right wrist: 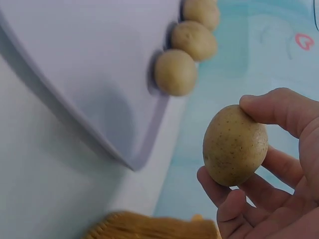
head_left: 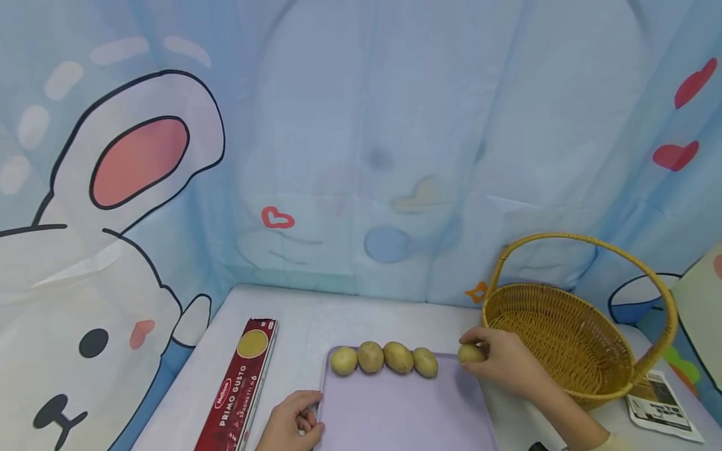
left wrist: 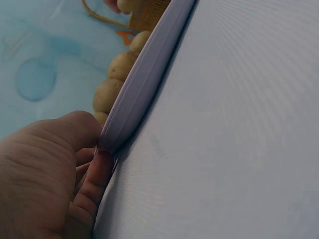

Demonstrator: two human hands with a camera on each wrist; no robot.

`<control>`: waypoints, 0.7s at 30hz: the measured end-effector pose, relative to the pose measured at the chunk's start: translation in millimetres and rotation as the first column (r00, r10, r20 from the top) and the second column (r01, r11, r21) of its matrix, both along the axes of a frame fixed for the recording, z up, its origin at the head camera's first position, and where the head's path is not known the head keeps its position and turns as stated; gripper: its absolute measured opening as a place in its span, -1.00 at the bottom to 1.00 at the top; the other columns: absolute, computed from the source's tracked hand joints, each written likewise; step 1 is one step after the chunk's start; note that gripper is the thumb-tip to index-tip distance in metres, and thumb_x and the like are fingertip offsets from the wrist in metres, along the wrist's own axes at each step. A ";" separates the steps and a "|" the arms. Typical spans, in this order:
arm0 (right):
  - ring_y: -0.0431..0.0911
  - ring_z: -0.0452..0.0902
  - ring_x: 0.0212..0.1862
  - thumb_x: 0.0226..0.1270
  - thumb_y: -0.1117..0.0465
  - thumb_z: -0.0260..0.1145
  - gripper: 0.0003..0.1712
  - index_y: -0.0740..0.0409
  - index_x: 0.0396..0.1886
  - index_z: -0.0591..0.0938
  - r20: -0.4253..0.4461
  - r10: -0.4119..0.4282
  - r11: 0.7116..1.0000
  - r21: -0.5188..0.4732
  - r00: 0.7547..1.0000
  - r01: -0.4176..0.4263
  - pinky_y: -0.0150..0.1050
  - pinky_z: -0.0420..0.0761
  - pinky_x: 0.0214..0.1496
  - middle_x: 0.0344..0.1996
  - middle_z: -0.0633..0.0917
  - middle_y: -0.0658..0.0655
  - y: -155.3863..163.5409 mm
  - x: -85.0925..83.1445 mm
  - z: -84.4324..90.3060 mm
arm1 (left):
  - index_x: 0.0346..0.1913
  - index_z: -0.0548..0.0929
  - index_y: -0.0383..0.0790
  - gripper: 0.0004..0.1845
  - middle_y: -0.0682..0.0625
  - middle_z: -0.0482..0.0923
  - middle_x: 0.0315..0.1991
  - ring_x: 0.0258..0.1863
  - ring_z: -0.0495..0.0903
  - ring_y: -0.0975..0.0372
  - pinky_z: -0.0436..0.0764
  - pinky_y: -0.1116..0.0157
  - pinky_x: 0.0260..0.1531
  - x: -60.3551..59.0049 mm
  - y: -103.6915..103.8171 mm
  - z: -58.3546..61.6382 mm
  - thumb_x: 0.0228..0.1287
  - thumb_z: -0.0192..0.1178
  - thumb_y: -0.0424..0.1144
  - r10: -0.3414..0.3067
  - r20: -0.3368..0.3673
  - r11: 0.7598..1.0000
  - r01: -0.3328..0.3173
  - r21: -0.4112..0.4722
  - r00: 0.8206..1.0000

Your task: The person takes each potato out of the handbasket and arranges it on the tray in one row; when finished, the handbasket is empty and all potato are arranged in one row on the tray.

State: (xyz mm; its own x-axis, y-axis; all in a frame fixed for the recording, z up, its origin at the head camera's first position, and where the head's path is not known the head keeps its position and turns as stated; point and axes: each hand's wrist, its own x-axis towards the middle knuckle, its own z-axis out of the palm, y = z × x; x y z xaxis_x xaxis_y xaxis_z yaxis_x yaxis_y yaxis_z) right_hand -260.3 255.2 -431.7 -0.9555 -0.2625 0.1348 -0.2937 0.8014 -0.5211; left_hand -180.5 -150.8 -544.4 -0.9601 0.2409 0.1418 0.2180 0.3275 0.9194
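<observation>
**Potato held over tray corner, left hand gripping tray edge**

Nearest, at the bottom of the head view: left hand curled on the near-left edge of the flat lilac rectangular plastic tray, thumb on top of the rim and fingers tucked beneath it, pinching the edge. Just left of that hand, lying lengthwise on the white tabletop: long dark-red cardboard spaghetti box with a round yellow window near its far end.

To the right, slightly farther: right hand reaching in from the lower right, fingers and thumb closed round 1 small tan oval potato, grasping it. Potato held at the far-right corner of the tray, just beside the basket rim; from the wrist view, clear of the tray surface, with the tray corner below.

Along the far edge of the tray: row of 4 small tan potatoes, side by side and touching, apart from the held 1 by a short gap.

Right of the tray, touching the right forearm's side: round woven yellow wicker basket with a tall arched handle. Beside the basket's near-right side, flat on the tabletop: printed paper leaflet.

Farthest back: pale-blue fabric backdrop with a cartoon white rabbit and red hearts.
</observation>
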 end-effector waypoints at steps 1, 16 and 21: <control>-0.17 0.57 -0.20 -0.05 0.11 0.58 -0.60 -0.03 -0.15 0.69 0.003 0.008 1.000 -0.003 1.000 -0.008 -0.24 0.57 -0.24 -0.24 0.69 -0.11 -2.1 -0.4 -3.2 | 0.10 0.59 -0.44 -0.53 -0.06 0.54 -0.11 -0.44 0.51 0.38 0.60 0.42 -0.44 -0.2 -0.1 -0.3 0.10 0.37 -0.37 0.001 -0.002 1.000 -0.001 -0.001 1.000; -0.22 0.46 -0.36 -0.12 0.17 0.58 -0.58 -0.01 -0.17 0.69 0.011 -0.046 0.998 0.041 0.999 0.045 -0.27 0.48 -0.35 -0.33 0.66 -0.10 -19.2 -7.5 -45.6 | 0.09 0.58 -0.47 -0.53 -0.07 0.54 -0.13 -0.44 0.51 0.39 0.60 0.41 -0.44 -1.5 -2.1 -3.4 0.08 0.36 -0.40 0.002 -0.015 1.000 -0.002 0.007 1.000; -0.21 0.49 -0.29 -0.14 0.19 0.60 -0.55 0.00 -0.15 0.69 -0.023 -0.064 0.994 0.090 0.998 0.066 -0.22 0.49 -0.31 -0.25 0.67 -0.04 -21.7 -8.2 -56.2 | 0.10 0.58 -0.46 -0.53 -0.06 0.54 -0.12 -0.43 0.51 0.39 0.60 0.41 -0.43 -1.9 -2.0 -3.2 0.10 0.36 -0.39 -0.008 -0.013 1.000 0.008 0.000 1.000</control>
